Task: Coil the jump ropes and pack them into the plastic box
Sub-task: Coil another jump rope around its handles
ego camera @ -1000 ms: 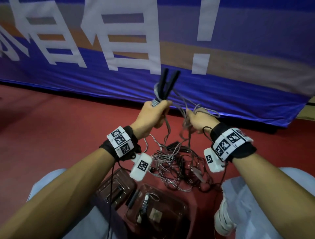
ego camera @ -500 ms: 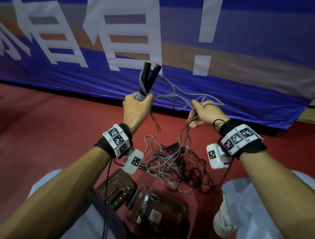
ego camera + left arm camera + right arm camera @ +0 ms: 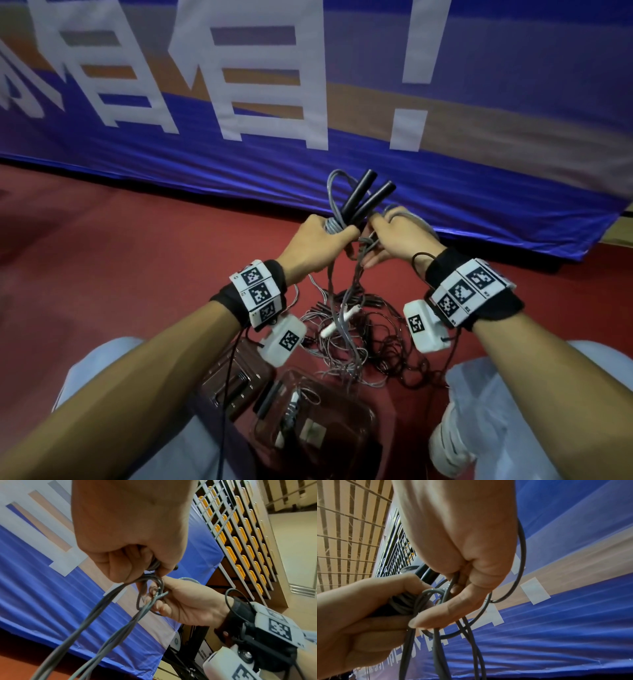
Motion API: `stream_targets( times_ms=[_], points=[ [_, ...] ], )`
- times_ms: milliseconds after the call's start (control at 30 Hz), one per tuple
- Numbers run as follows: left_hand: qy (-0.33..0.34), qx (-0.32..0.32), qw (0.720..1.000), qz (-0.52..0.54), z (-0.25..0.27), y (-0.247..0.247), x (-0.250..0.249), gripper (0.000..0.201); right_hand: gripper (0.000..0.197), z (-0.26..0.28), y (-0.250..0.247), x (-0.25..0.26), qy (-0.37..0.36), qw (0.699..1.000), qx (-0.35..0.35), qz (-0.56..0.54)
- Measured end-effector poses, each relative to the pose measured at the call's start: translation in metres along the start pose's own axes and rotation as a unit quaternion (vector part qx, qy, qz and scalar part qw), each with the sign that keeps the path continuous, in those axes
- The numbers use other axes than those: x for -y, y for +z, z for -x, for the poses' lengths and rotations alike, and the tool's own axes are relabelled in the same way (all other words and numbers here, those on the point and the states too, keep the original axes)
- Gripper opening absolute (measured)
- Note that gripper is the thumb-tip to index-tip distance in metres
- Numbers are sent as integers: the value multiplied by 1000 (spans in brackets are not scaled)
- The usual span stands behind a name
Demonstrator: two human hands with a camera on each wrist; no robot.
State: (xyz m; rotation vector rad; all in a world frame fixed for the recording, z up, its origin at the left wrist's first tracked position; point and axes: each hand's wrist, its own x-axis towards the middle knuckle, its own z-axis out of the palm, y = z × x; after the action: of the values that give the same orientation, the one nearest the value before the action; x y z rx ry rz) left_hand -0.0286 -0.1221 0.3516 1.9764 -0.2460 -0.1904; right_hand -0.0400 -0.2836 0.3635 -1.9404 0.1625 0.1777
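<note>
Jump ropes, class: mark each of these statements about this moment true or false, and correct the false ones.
1. The left hand grips two black handles. True.
2. The right hand is empty. False: it holds loops of the grey cord.
3. The plastic box is shut with its lid on. False: it lies open.
4. A tangle of ropes lies on the red floor. True.
5. The black handles lie in the box. False: they are held up.
</note>
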Motion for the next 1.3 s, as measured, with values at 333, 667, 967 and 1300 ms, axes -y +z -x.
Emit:
stream_targets(
  times_ms=[333,667,967,1300],
  points=[
    [89,-142,986,-9,5,-1,-7,37,51,-8,-3,-4,15,999,-29,14],
    [45,-81,995,-30,3,3,-4,38,37,-9,-6,-3,80,992,-34,-94],
    [-55,-58,996,-45,-3,4,7,48,39,-12,-8,-1,56,977,-77,-190],
    [-79,-8,983,168,-4,4,-6,30,48,-17,-18,-6,9,986,-127,-106]
  ],
)
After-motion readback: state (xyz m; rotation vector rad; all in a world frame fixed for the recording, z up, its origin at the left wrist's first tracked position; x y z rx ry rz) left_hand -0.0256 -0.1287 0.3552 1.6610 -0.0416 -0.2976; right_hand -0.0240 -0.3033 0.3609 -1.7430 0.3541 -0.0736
